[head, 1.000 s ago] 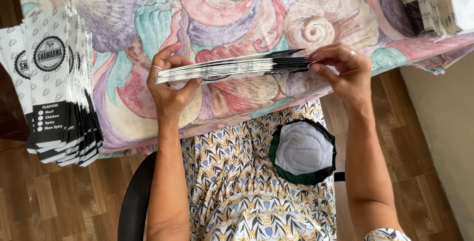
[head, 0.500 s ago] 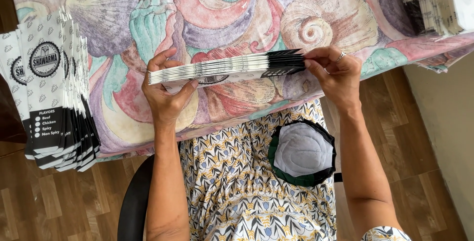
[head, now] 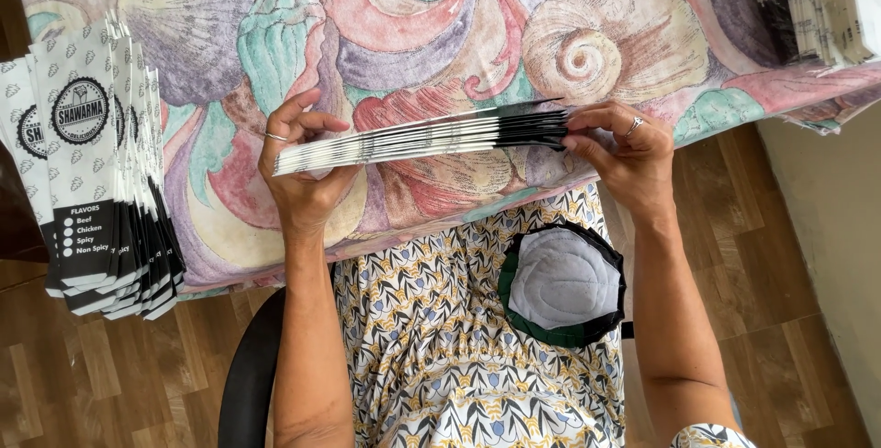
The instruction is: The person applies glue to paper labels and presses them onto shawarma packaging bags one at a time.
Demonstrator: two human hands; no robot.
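At the centre of the frame the left hand (head: 303, 173) and the right hand (head: 624, 150) each grasp one end of a flat stack of paper sleeves (head: 422, 134) (edge-on, so their faces are hidden) above the shell-patterned tablecloth (head: 440, 35), while a fanned pile of printed sleeves (head: 92, 163) at the left is cut off.

Your hands: left hand (head: 298, 173) and right hand (head: 619, 150) grip the ends of the bag stack (head: 422, 136).
Worktop (head: 440, 35): under the bag stack.
Fanned bags (head: 92, 163): left of the bag stack.

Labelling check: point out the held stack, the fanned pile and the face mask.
held stack (head: 422, 136), head view, middle of edge
fanned pile (head: 87, 182), head view, front sleeve
face mask (head: 562, 280), head view, grey lining
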